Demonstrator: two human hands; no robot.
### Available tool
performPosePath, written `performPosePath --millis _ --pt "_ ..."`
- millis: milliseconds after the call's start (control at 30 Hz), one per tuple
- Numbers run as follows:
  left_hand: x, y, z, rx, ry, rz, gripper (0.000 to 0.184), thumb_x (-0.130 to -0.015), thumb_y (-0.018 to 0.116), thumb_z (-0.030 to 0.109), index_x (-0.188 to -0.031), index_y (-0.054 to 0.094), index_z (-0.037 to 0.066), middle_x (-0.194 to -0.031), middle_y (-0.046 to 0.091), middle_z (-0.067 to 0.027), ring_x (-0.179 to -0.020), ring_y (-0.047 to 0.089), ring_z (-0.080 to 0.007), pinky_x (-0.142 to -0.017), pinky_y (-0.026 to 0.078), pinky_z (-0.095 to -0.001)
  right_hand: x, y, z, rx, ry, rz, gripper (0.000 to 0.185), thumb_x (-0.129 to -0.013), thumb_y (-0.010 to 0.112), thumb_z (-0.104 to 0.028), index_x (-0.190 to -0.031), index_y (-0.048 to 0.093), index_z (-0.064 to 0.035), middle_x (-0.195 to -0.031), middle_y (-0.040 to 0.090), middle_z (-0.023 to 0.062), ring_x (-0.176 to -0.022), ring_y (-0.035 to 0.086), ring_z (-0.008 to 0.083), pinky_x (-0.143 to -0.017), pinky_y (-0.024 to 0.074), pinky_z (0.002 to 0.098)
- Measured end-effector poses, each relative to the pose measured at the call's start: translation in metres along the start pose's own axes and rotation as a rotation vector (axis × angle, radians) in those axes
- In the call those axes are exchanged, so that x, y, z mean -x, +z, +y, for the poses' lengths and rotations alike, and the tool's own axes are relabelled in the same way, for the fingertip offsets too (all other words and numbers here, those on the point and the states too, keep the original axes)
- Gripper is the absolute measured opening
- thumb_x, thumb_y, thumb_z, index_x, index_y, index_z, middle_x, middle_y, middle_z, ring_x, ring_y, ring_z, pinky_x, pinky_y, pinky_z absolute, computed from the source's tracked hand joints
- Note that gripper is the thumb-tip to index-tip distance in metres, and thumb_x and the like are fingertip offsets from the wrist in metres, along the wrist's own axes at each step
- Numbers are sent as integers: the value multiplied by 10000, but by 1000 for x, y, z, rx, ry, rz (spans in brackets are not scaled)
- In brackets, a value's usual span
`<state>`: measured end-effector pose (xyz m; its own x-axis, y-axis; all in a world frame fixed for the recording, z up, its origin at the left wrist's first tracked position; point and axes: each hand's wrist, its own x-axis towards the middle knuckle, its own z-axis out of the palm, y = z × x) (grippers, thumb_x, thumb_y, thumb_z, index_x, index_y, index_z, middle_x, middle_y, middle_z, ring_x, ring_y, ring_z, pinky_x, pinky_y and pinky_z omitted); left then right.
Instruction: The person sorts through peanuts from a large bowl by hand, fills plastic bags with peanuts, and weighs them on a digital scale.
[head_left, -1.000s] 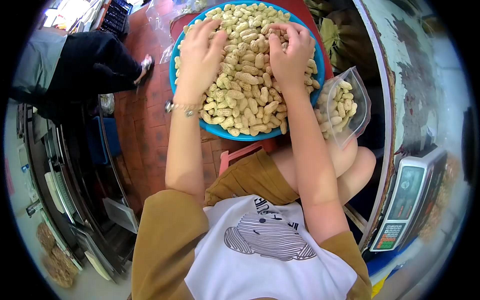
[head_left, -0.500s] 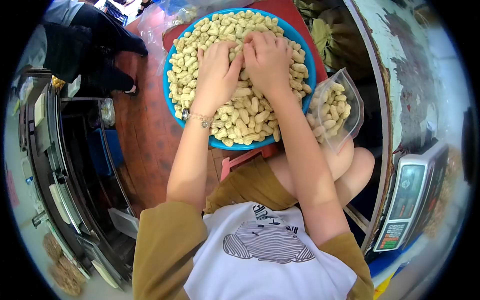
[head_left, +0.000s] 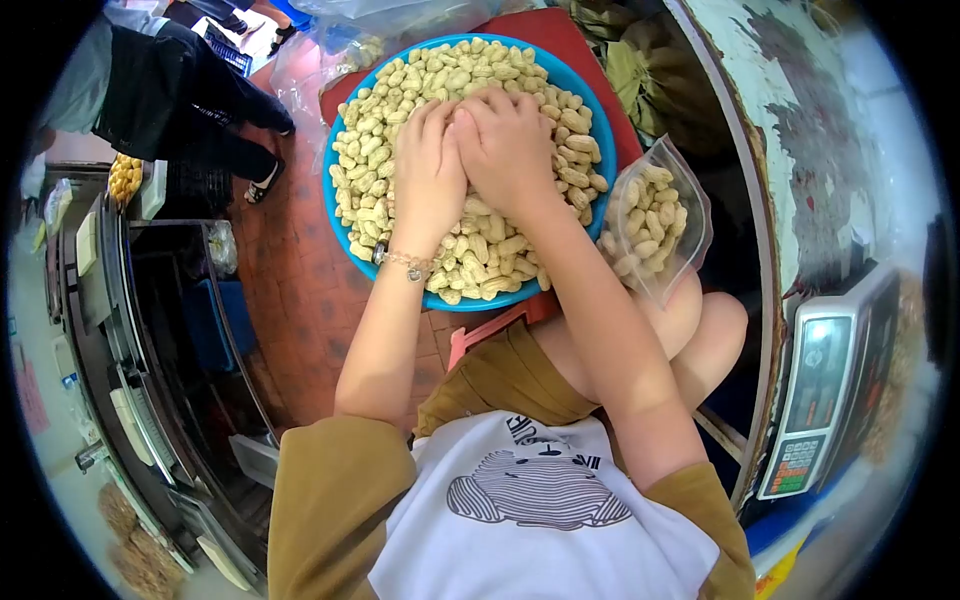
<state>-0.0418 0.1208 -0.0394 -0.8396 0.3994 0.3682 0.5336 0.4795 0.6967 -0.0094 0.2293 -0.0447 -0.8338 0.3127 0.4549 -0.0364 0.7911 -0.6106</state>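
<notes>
Both hands (head_left: 430, 180) (head_left: 508, 160) have now met over the peanuts (head_left: 485, 255), fingers (head_left: 432, 122) curled, grip hidden.

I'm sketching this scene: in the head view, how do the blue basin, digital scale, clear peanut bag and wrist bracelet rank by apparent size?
Largest to smallest:
1. Blue basin
2. Digital scale
3. Clear peanut bag
4. Wrist bracelet

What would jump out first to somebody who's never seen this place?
Probably the wide blue basin heaped with peanuts at top centre, with the left hand and right hand close together over the heap. Next, perhaps, the clear bag of peanuts just right of the basin, and the digital scale at far right.
</notes>
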Motion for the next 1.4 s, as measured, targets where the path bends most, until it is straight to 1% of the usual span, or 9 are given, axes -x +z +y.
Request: performPosePath --millis 233,433,600,800,900,1033,1167,1267,1400 --pt "-9 9 -5 327 -199 32 364 -1011 413 229 -1215 604 -3 -1167 617 -183 -1130 543 -308 -1010 391 -399 -5 9 -4 -271 20 110 264 -922 522 -244 -989 688 -50 -1072 656 126 -1055 546 317 -921 393 486" --pt "-19 22 -7 457 -213 106 401 -1015 435 225 -1290 531 -50 -1220 553 -200 -1074 577 -276 -964 447 -366 -19 15 2 -642 209 142 305 -920 552 -206 -1074 662 33 -1139 643 187 -1078 584 353 -967 438 411" --pt "-26 11 14 759 -514 136 387 -1003 429 209 -1300 554 -6 -1215 562 -133 -1135 536 -221 -990 420 -336 -20 16 5 -916 378 113 326 -928 550 -209 -1102 670 38 -1138 657 165 -1023 631 267 -926 468 340" --pt "-30 8 -8 1053 -635 223 399 -986 422 167 -1320 546 -14 -1288 564 -113 -1182 523 -183 -1018 415 -315 -20 12 -2 -1167 523 45 333 -940 529 -191 -1154 655 31 -1145 661 143 -1091 600 225 -964 443 322" --pt "-29 2 0 1123 -698 209 396 -986 416 156 -1320 547 -12 -1282 575 -102 -1139 561 -164 -979 461 -301 -20 18 -4 -1061 497 96 319 -942 507 -188 -1110 663 34 -1129 655 162 -1084 602 265 -970 441 352" --pt "-25 1 -5 1010 -667 184 391 -983 440 172 -1309 547 -15 -1260 573 -87 -1105 552 -157 -960 458 -294 -13 18 -11 -594 358 129 308 -931 503 -204 -1058 659 29 -1112 623 208 -1086 570 357 -988 421 445" --pt "-23 4 -2 993 -700 175 366 -993 495 179 -1320 549 24 -987 601 -27 -740 568 -93 -653 505 -210 -10 21 -13 -530 344 133 326 -930 520 -230 -1074 655 30 -1137 621 205 -1098 573 350 -991 419 441" --pt "-29 4 2 1103 -749 186 370 -1000 470 168 -1331 541 19 -971 598 -30 -761 571 -99 -699 522 -231 -11 19 -13 -658 413 133 335 -928 532 -235 -1088 650 35 -1155 621 207 -1096 579 347 -987 426 420" --pt "-32 0 24 1187 -796 252 380 -1010 419 148 -1332 530 -21 -1175 629 -119 -1064 627 -202 -909 535 -360 -14 12 -11 -1076 631 94 300 -942 534 -192 -1115 662 17 -1177 642 135 -1091 591 230 -967 450 336"
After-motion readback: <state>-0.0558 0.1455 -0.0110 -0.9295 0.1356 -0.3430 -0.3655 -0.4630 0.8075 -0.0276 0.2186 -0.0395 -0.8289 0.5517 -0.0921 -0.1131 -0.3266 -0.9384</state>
